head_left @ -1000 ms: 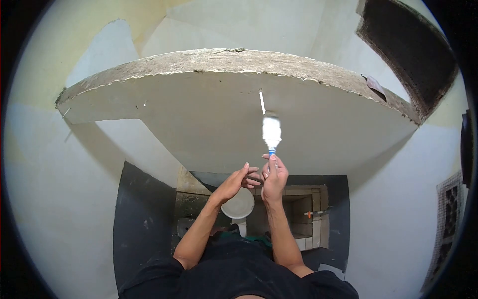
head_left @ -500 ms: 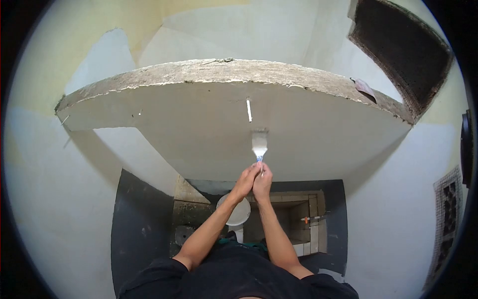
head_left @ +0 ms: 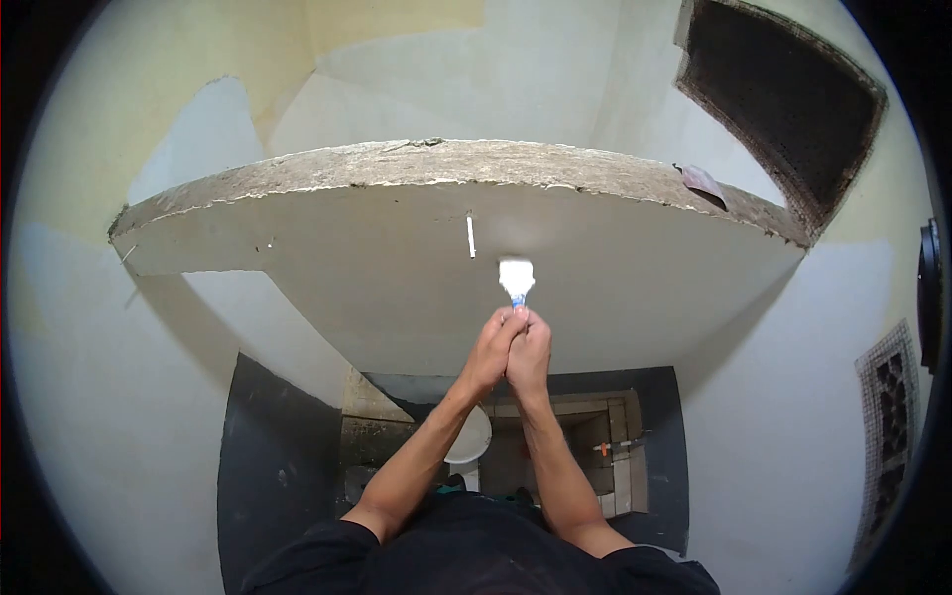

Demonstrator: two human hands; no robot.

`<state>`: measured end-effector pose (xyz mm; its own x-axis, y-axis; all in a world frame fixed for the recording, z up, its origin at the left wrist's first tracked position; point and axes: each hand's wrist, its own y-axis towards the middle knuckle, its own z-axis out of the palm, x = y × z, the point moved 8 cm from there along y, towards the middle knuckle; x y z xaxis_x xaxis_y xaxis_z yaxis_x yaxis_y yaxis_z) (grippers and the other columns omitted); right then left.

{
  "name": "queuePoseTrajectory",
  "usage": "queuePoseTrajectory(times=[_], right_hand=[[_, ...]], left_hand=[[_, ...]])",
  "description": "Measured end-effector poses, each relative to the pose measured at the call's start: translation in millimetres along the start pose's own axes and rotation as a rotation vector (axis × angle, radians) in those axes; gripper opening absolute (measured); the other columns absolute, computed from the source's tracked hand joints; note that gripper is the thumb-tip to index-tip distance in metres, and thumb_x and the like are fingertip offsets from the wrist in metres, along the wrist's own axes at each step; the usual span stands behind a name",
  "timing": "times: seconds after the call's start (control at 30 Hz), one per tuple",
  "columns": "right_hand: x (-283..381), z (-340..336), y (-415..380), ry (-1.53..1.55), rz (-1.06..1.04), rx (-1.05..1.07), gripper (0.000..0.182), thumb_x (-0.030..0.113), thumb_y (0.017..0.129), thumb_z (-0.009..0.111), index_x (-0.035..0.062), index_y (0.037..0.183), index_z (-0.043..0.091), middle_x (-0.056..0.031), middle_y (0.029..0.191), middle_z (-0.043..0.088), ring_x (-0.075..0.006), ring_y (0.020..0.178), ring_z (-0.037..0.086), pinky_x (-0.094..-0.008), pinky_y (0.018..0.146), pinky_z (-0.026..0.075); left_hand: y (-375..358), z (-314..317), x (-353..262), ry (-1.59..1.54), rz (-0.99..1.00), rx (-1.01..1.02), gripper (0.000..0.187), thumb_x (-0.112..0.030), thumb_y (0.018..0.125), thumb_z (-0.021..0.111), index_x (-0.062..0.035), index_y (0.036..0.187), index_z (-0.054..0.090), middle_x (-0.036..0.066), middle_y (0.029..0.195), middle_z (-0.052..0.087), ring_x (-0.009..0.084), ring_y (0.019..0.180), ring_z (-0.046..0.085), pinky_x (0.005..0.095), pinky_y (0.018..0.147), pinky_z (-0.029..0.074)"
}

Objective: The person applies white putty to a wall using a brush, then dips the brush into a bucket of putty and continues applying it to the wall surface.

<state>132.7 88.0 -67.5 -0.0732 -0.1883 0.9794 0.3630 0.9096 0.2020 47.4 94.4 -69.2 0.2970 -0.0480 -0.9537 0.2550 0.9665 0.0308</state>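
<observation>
Both hands are raised together in the middle of the view, wrapped round the handle of one tool with a broad whitish head and a blue neck, perhaps a scraper or a brush. My left hand presses against my right hand. The tool's wide end meets the grey underside of a concrete slab. Just left of it, a thin white stick hangs from the slab.
The slab's rough edge bears a pinkish scrap. Below are a white bucket, a tiled basin and a tap with an orange part. A dark mesh opening is at upper right.
The tool and both hands have shifted to the right relative to the white stick and stand nearer the slab's edge. The view has tilted slightly.
</observation>
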Motion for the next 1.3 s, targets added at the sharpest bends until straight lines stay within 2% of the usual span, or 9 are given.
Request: queuePoseTrajectory(times=[0.13, 0.17, 0.47, 0.77, 0.87, 1.03, 1.17, 1.27, 1.3], right_hand=[[52.7, -2.7, 13.2, 0.133, -0.058, 0.054, 0.029, 0.016, 0.102, 0.049, -0.0043, 0.085, 0.061, -0.0035, 0.067, 0.056, -0.0114, 0.066, 0.047, -0.032, 0.059, 0.042], [60.1, -4.7, 13.2, 0.154, -0.051, 0.069, 0.029, 0.016, 0.103, 0.049, -0.0044, 0.087, 0.061, -0.0006, 0.072, 0.058, -0.0087, 0.07, 0.049, -0.0291, 0.06, 0.043], [84.3, -28.8, -3.8, 0.192, -0.119, 0.077, 0.028, 0.017, 0.105, 0.049, -0.0048, 0.092, 0.06, -0.002, 0.078, 0.059, -0.0072, 0.075, 0.051, -0.0274, 0.065, 0.045], [75.3, -22.7, 12.4, 0.243, -0.158, 0.051, 0.029, 0.019, 0.106, 0.05, -0.0036, 0.09, 0.059, -0.0004, 0.075, 0.055, -0.0076, 0.072, 0.047, -0.0272, 0.063, 0.043], [47.9, -14.9, 28.3, 0.263, -0.131, 0.054, 0.03, 0.02, 0.106, 0.05, -0.0035, 0.089, 0.059, -0.0001, 0.074, 0.055, -0.0078, 0.071, 0.046, -0.0277, 0.062, 0.042], [6.2, -16.4, 20.3, 0.099, -0.045, 0.036, 0.031, 0.02, 0.103, 0.052, -0.0052, 0.086, 0.058, -0.0082, 0.068, 0.054, -0.0128, 0.068, 0.046, -0.0343, 0.061, 0.042], [21.7, -26.5, -1.3, 0.065, -0.13, 0.001, 0.03, 0.02, 0.103, 0.051, -0.0052, 0.089, 0.058, -0.0112, 0.071, 0.06, -0.0127, 0.069, 0.048, -0.0343, 0.061, 0.044], [53.6, -21.5, -0.2, 0.146, -0.217, 0.049, 0.026, 0.018, 0.105, 0.05, -0.002, 0.09, 0.059, 0.0014, 0.077, 0.055, -0.0061, 0.073, 0.047, -0.0253, 0.063, 0.043], [60.1, -17.8, 4.3, 0.153, -0.214, 0.058, 0.027, 0.019, 0.104, 0.051, -0.0028, 0.09, 0.059, -0.0024, 0.075, 0.056, -0.0083, 0.072, 0.048, -0.0283, 0.063, 0.043]], left_hand=[[3.7, 20.7, -51.1, 0.04, 0.108, 0.018, 0.035, -0.03, 0.102, 0.049, 0.0005, 0.118, 0.055, 0.002, 0.103, 0.057, 0.0089, 0.098, 0.052, 0.0243, 0.09, 0.043], [2.9, 25.7, -58.3, 0.05, 0.125, 0.023, 0.035, -0.03, 0.102, 0.049, 0.0005, 0.119, 0.054, 0.002, 0.102, 0.057, 0.0087, 0.098, 0.052, 0.0242, 0.09, 0.043], [-13.9, 48.2, -58.8, 0.09, 0.146, 0.058, 0.031, -0.029, 0.104, 0.048, -0.0011, 0.116, 0.052, 0.0, 0.099, 0.053, 0.0071, 0.093, 0.049, 0.0242, 0.085, 0.043], [2.7, 45.7, -59.3, 0.092, 0.208, 0.021, 0.029, -0.029, 0.103, 0.045, -0.0026, 0.113, 0.052, 0.0, 0.098, 0.051, 0.0073, 0.092, 0.047, 0.0234, 0.085, 0.041], [13.1, 40.6, -51.9, 0.102, 0.19, -0.009, 0.032, -0.031, 0.104, 0.045, -0.0021, 0.115, 0.053, 0.0, 0.098, 0.052, 0.0078, 0.092, 0.048, 0.0237, 0.086, 0.041], [16.1, 19.6, -6.9, 0.151, 0.133, -0.047, 0.037, -0.033, 0.104, 0.047, 0.0019, 0.116, 0.054, 0.005, 0.1, 0.058, 0.0107, 0.096, 0.053, 0.0263, 0.089, 0.043], [-6.5, 27.8, -12.0, 0.106, 0.142, -0.045, 0.035, -0.033, 0.104, 0.046, 0.0009, 0.111, 0.054, 0.005, 0.098, 0.057, 0.0105, 0.094, 0.052, 0.0266, 0.087, 0.043], [-9.6, 33.3, -40.4, 0.121, 0.228, -0.026, 0.033, -0.032, 0.104, 0.046, 0.0, 0.106, 0.053, 0.004, 0.093, 0.054, 0.0102, 0.09, 0.049, 0.0271, 0.083, 0.043], [-6.1, 31.4, -45.9, 0.125, 0.231, -0.029, 0.032, -0.031, 0.104, 0.046, -0.0009, 0.108, 0.053, 0.002, 0.095, 0.053, 0.0093, 0.091, 0.049, 0.0257, 0.084, 0.042]])
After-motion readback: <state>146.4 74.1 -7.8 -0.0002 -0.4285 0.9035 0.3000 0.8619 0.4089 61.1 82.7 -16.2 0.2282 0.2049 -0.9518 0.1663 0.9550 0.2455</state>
